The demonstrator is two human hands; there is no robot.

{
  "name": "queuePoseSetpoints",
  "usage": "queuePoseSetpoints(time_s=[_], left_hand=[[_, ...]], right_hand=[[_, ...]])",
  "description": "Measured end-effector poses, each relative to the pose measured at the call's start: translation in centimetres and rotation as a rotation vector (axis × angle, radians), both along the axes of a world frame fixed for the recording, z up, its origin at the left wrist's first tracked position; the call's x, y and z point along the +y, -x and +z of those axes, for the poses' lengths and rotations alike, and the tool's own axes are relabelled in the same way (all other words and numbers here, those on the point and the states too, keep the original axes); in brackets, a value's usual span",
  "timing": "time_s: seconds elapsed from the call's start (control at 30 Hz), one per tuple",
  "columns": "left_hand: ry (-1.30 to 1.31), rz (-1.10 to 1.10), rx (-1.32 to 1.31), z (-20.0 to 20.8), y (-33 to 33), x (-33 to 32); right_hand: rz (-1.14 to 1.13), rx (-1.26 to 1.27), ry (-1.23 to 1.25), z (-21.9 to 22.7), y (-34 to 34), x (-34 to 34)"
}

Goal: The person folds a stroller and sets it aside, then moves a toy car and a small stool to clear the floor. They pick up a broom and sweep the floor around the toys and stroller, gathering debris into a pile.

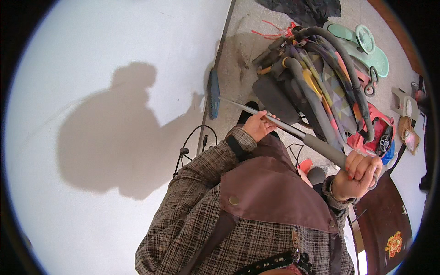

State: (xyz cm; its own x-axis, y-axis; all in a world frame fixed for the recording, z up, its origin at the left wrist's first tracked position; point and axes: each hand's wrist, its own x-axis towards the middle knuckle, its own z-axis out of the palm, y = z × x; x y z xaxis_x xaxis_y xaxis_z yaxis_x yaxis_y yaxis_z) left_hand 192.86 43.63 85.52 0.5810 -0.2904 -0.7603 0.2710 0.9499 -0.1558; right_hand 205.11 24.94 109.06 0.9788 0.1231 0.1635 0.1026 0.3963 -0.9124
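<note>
A long-handled brush slants across in front of me, with a silver metal pole [291, 130] and a grey padded grip [324, 150]. Its blue head [214, 94] stands against the foot of the white wall, on the floor's edge. My left hand [257, 126] is closed around the metal pole about midway along it. Farther up the handle, my right hand [357, 176] wraps its fingers round the end of the grey grip, where a small loop sticks out below.
Beyond the pole lies a folded stroller [330, 87] with patterned fabric. Near it are a mint-green plastic piece [376, 59], a red basket [373, 123] and black plastic sheeting [305, 10]. The white wall [105, 41] rises at left; a dark red panel [382, 220] stands at right.
</note>
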Motion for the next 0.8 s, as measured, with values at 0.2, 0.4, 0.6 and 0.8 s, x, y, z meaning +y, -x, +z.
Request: queuePoseSetpoints(time_s=[0.2, 0.4, 0.6, 0.8], left_hand=[[-0.186, -0.022, 0.044, -1.8, -0.4, -0.9], [-0.355, 0.054, 0.055, -3.1, -1.5, 0.3], [-0.295, 0.082, -0.096, -4.2, -5.9, 4.2], [-0.308, -0.011, -0.151, -4.5, -13.3, 9.5]], right_hand=[[-0.203, 0.055, -0.040, -2.6, 0.6, -1.0], [-0.008, -0.013, -0.082, -3.0, 2.4, 1.0], [0.002, -0.080, -0.123, -2.4, 0.4, 4.6], [-0.062, -0.162, -0.080, -2.1, -3.7, 9.9]])
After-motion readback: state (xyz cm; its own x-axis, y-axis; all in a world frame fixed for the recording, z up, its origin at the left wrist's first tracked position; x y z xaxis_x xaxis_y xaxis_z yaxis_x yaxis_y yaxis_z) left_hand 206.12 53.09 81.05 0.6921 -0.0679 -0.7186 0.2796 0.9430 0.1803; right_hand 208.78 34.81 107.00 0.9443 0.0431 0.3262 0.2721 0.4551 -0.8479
